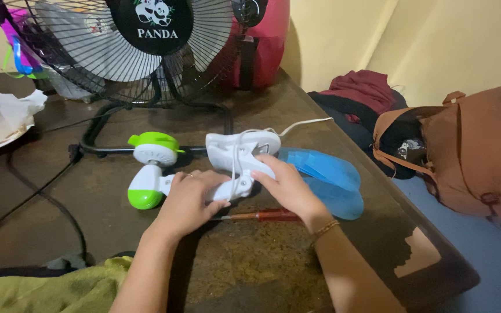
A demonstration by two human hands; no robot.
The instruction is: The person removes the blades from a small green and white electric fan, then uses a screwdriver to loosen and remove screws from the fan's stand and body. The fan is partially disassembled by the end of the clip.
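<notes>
A small white and green clip fan body [149, 168] lies on the dark table [244, 266], its white clamp base [242, 150] toward the right. My left hand [189, 200] wraps the white stem near the middle. My right hand [285, 185] grips the clamp end, with a thin white cord [302, 123] looped over it. Translucent blue fan blades [329, 179] lie just right of my right hand. A red-handled screwdriver [262, 215] rests on the table under my hands.
A large black floor fan [140, 52] stands at the back with its cable [47, 191] trailing left. A yellow-green cloth [59, 287] lies at the front left. A brown bag [465, 150] and dark clothes [360, 98] sit beyond the table's right edge. White crumpled paper [1, 116] is far left.
</notes>
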